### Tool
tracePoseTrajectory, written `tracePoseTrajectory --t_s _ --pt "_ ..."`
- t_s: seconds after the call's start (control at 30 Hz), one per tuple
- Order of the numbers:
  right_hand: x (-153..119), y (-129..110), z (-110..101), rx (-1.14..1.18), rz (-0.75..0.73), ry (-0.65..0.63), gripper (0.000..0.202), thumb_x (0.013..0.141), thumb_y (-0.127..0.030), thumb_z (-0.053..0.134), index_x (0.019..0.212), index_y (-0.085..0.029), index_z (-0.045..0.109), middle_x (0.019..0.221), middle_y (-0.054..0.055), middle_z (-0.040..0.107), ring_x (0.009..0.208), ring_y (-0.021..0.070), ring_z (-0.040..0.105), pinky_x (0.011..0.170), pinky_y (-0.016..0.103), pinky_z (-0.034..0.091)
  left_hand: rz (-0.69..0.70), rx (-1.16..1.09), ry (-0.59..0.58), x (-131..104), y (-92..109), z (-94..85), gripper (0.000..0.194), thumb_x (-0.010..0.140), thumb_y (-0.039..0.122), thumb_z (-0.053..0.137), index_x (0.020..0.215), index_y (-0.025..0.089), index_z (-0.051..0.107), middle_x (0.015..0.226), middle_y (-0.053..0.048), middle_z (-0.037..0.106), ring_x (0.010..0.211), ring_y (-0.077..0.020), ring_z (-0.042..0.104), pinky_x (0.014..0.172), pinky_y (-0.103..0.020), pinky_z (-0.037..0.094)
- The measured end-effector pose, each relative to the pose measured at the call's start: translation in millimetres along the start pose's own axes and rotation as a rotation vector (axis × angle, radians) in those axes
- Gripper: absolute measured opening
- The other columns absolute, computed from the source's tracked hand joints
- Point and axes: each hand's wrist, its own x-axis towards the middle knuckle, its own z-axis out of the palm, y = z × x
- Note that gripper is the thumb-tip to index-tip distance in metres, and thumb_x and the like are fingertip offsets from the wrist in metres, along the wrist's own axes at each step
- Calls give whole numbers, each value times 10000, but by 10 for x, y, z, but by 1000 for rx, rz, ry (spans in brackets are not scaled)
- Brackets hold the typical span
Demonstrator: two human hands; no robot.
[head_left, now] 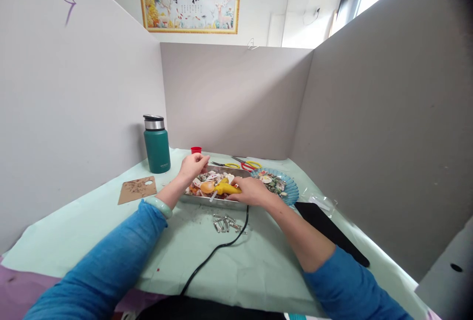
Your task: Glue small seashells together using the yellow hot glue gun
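While our right hand (252,192) wraps its grip around the yellow glue gun (222,188), lying in or just over the metal tray (199,200), our left hand (194,165) hovers at the tray's far left corner, its fingertips together; we cannot tell whether they pinch anything. Small pieces (213,176) fill the tray. Before it, silver clips (223,223) lie beside the black cord (218,247); if we pull the gun away sharply, that cord could sweep them along. Right of the tray, the blue plate (293,192) might spill should our right hand swing sideways.
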Motion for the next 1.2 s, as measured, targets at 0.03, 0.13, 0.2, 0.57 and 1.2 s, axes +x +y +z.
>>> tracePoseTrajectory --t_s 0.03,0.13,0.2,0.57,1.2 --pt "7 -2 18 -9 12 -6 471 727 -529 632 1099 -240 642 967 73 711 876 253 639 667 278 394 22 80 17 15 -9 -25 257 701 398 651 620 175 552 554 11 586 509 -135 592 534 -240 446" --pt "47 22 69 69 32 39 363 736 -430 637 1040 -232 660 933 69 711 873 251 634 675 283 400 72 308 40 63 -23 -116 187 689 366 651 646 191 602 569 2 630 577 -161 617 584 -250 438" --pt "81 46 87 250 49 122 299 743 -388 638 988 -218 662 895 59 701 840 229 624 672 279 406 90 424 42 94 -30 -175 155 705 347 632 669 196 627 579 -7 647 600 -170 617 610 -260 432" --pt "19 9 107 1697 115 117 431 616 -477 782 738 -198 476 529 -81 434 444 60 358 426 204 342 163 715 -385 -25 -20 -59 253 645 351 678 837 186 694 849 -72 714 774 -224 637 659 -266 439" --pt "-7 -117 230 1477 53 422 325 708 -458 695 830 -205 532 495 -73 452 416 87 373 414 231 311 223 776 -360 -109 -58 100 399 697 443 638 987 172 682 994 -107 699 861 -251 633 706 -276 435"
